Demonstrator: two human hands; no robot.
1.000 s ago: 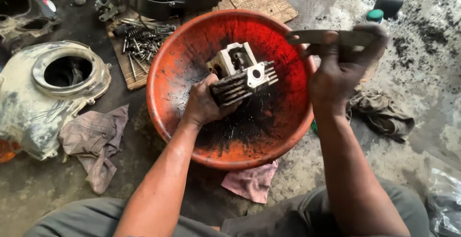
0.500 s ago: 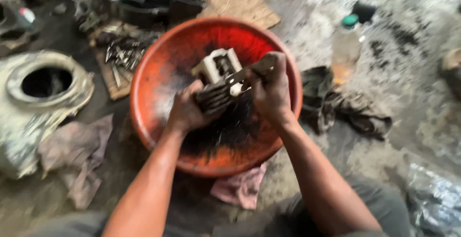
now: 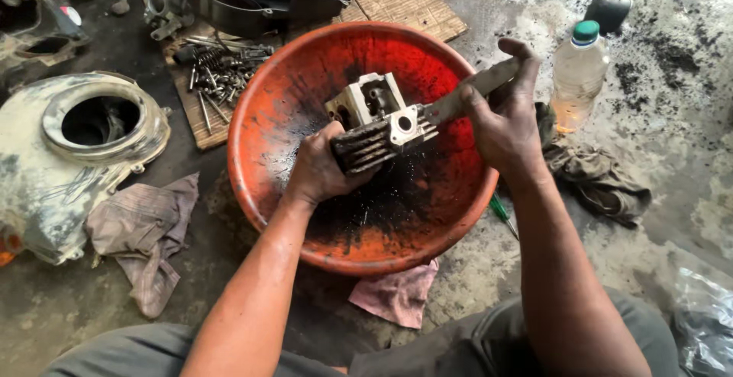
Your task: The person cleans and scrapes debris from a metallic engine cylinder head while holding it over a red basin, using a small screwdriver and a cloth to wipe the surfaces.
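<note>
My left hand grips a finned metal engine cylinder head and holds it up over a big orange basin smeared with black grime. In my right hand is a flat metal blade, its tip laid against the right side of the cylinder head. Both hands are oily and dark.
A pale engine cover lies at left with a grey rag beside it. Bolts and springs sit on a board behind the basin. A plastic bottle with a green cap, dark rags and a green screwdriver lie at right. A pink cloth pokes out under the basin.
My right hand came down from above the basin's right rim and brought the blade against the cylinder head. My left hand kept its grip. The view shifted.
</note>
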